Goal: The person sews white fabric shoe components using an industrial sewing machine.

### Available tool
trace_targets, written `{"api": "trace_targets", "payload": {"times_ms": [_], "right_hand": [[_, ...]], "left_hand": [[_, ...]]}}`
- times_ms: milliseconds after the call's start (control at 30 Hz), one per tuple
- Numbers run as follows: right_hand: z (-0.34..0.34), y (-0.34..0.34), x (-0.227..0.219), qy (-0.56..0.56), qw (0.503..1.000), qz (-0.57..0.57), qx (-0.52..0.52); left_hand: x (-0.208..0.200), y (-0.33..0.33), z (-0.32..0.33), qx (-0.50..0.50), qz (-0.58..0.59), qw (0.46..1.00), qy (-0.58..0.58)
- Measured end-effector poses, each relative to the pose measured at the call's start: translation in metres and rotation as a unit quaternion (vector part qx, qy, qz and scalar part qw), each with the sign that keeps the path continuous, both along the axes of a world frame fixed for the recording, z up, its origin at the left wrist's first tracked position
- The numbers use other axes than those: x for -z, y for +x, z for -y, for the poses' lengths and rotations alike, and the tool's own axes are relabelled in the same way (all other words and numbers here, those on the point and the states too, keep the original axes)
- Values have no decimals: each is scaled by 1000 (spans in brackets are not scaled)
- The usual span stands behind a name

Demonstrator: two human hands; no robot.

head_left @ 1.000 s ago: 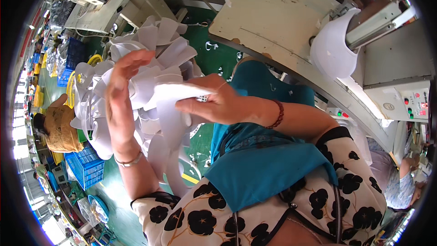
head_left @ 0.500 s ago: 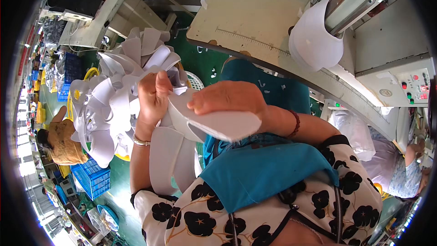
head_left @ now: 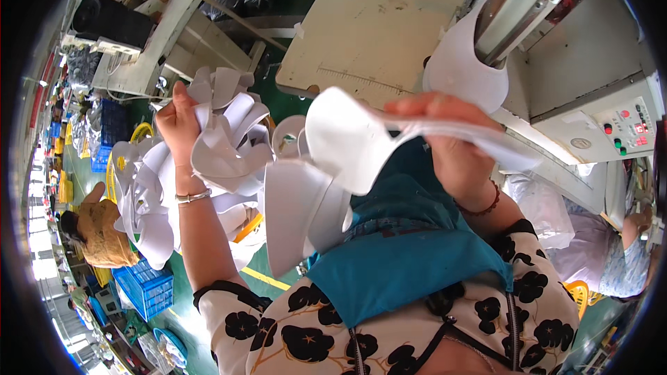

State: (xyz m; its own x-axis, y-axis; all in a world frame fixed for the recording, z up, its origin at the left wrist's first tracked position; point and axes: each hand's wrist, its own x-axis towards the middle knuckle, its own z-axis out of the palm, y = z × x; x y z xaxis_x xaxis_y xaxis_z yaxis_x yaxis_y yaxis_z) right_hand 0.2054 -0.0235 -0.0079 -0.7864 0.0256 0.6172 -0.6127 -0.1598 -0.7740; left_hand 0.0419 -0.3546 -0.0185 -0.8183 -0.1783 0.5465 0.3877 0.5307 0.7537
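My right hand is closed round a thin white curved piece, whose wide end flares out to the left and whose narrow end sticks out to the right. My left hand, thumb up, is closed at the edge of another white curved piece, in front of the heap; its fingertips are partly hidden. Between my arms hang overlapping white panels, above the teal apron on my lap. I cannot tell whether these panels join the piece in my right hand.
A large heap of white curved pieces lies at the left. Ahead is a worn cream worktable. At the right a machine arm carries a white cup-shaped piece, beside a control panel. A blue crate and a person are farther left.
My hands have moved apart: the left toward the heap, the right rightward and up with the white piece. The hanging panels have swung right. The view has shifted slightly.
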Motion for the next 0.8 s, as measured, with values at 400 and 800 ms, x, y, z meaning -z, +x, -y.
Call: {"api": "trace_targets", "payload": {"times_ms": [400,800], "right_hand": [[-77,-10,-80,-214,936,-217,-175],[-12,-76,-79,1,925,-242,291]], "left_hand": [[46,-9,43,-126,126,914,-365],[-42,51,-114,528,264,782,202]]}}
